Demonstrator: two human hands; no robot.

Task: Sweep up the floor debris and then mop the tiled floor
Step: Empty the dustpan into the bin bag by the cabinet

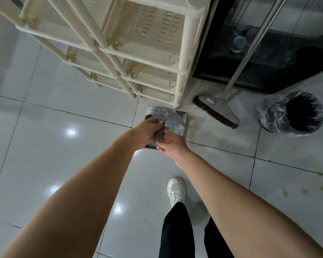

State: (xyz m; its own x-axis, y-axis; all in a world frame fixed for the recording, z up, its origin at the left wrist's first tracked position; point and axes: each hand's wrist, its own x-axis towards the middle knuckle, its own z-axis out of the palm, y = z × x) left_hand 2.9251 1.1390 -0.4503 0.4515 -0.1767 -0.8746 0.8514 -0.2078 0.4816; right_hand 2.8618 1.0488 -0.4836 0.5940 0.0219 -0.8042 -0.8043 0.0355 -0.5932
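The dustpan (175, 121) sits on the tiled floor (63, 146) at the foot of the cream plastic shelf rack (183, 71), with its far edge at or just short of the rack's corner post. It appears to be sheet metal. I judge it stiff, fairly light and hard-edged, likely to scrape and slide on the glossy tile and to spill if tipped forward. The sound place to hold it is the handle (158, 135), which runs from the pan back toward the person. The left hand (145, 131) is closed round that handle. The right hand (173, 146) pinches the handle's near end between thumb and fingers (the pan's contents are largely hidden behind both hands). Both hands lie over the pan's near side. The broom (218, 112) leans just to the right, untouched. The lined bin (295, 114) stands beyond it, well apart from the pan.
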